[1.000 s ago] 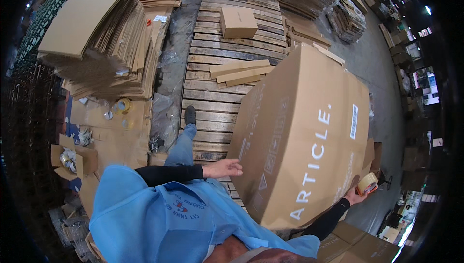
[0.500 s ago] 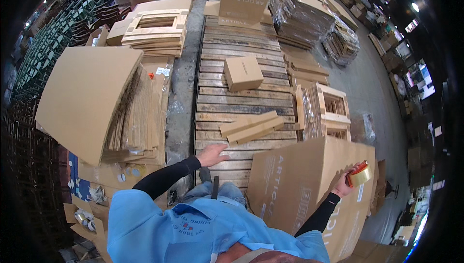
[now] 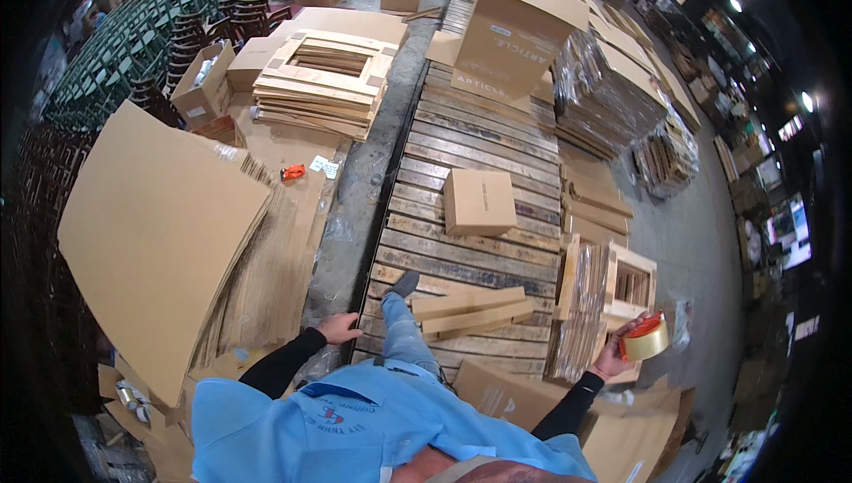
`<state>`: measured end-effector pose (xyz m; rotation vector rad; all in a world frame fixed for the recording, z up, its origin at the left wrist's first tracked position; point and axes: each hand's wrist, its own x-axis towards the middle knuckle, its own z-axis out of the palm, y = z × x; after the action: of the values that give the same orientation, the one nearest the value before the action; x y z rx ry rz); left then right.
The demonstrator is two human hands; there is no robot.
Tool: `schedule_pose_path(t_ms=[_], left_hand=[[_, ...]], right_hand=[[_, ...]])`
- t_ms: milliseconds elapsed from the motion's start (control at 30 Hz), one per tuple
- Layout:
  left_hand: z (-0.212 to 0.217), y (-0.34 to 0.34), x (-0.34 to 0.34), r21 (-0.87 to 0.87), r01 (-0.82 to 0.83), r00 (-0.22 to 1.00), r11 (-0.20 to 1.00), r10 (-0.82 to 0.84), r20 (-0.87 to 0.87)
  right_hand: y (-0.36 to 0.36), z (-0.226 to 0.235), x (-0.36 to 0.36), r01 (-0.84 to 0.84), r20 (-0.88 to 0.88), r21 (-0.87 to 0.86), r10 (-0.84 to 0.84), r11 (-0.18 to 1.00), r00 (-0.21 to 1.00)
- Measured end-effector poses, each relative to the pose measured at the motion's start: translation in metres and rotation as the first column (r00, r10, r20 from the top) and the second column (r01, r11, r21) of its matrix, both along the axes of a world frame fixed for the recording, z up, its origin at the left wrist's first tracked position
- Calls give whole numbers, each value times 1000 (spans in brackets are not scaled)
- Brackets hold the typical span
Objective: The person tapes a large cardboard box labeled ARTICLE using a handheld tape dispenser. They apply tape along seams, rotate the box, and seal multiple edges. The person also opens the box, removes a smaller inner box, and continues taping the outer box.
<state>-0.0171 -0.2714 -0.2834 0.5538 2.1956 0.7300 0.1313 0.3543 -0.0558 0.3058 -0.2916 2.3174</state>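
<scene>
My right hand (image 3: 611, 360) is closed around an orange tape dispenser (image 3: 645, 338) carrying a wide roll of yellowish clear tape, held out at the right. Empty, with its fingers stretched out, my left hand (image 3: 339, 328) hangs low over the left edge of the slatted wooden walkway (image 3: 444, 138). Just ahead, folded cardboard strips (image 3: 475, 312) lie on the slats by my foot. Farther along sits a small closed carton (image 3: 480, 202). Below my right forearm a large carton (image 3: 508, 394) shows in part, the rest hidden by my body.
Flat cardboard sheets (image 3: 160, 243) are stacked at left, with wooden frames (image 3: 328, 83) beyond. More frames (image 3: 630, 283) stand at right, near plastic-wrapped flat cartons (image 3: 612, 97). A tall carton (image 3: 510, 48) blocks the walkway's far part. A small orange object (image 3: 293, 172) lies at left.
I have stepped forward, one foot now out on the slats. The large carton by my right arm has dropped back toward the lower edge. My left hand has moved left, away from the strips.
</scene>
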Motion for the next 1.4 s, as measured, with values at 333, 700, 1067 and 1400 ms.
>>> schedule_pose_path(t_ms=[333,700,1067,1400], left_hand=[[-52,-24,-107,-137,-785,563,603,789,246],[-135,56,-222,-191,-835,485,515,855,186],[-86,181,-536,-51,-929,343,367,905,250],[-89,254,-715,-72,-865,493,496,868,58]], right_hand=[[-56,-47,-316,-473,112,-122,485,873,867],[-51,-90,-516,-599,23,-412,665,686,746],[113,-73,-672,-366,595,-157,384,917,706],[178,-165,-778,-327,564,-219,393,919,726]])
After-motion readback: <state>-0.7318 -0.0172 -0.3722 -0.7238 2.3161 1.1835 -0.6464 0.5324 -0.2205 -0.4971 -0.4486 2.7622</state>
